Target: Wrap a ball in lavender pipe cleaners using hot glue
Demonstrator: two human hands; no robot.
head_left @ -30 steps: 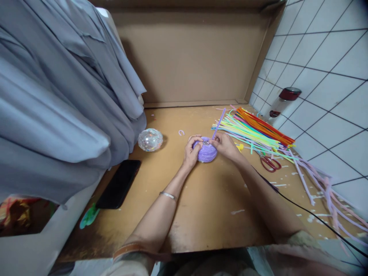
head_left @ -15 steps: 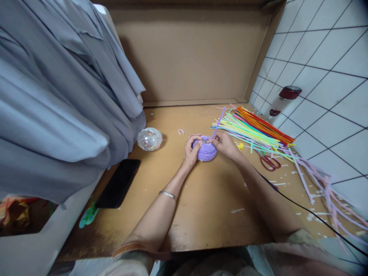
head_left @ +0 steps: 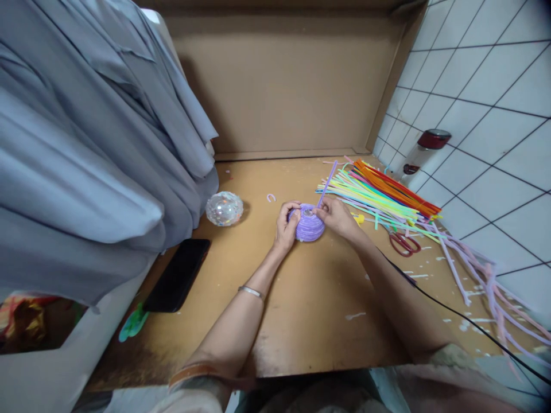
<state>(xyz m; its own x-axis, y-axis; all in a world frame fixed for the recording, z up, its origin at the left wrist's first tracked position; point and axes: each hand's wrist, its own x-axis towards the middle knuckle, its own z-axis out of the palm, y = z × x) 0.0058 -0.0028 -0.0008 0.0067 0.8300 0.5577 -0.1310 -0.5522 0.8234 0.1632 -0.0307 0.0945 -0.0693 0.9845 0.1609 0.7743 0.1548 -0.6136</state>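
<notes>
A purple ball (head_left: pixel 309 228) wound in pipe cleaner rests on the brown table (head_left: pixel 310 298) near its middle. My left hand (head_left: pixel 286 228) cups the ball's left side. My right hand (head_left: pixel 338 217) pinches a loose purple pipe cleaner (head_left: pixel 327 184) at the ball's top; its free end sticks up and away to the right. A small uncovered shiny patch shows at the ball's top between my fingers.
A clear glittery ball (head_left: pixel 224 208) lies left of my hands. A black phone (head_left: pixel 177 275) lies at the left edge under grey cloth (head_left: pixel 86 143). Coloured pipe cleaners (head_left: pixel 383 195), red scissors (head_left: pixel 403 243) and a red-capped bottle (head_left: pixel 424 150) lie right. A black cable (head_left: pixel 465 318) crosses the front right.
Almost nothing has moved. Both hands stay on the purple ball, with only a slight shift of the fingers and of the view.
</notes>
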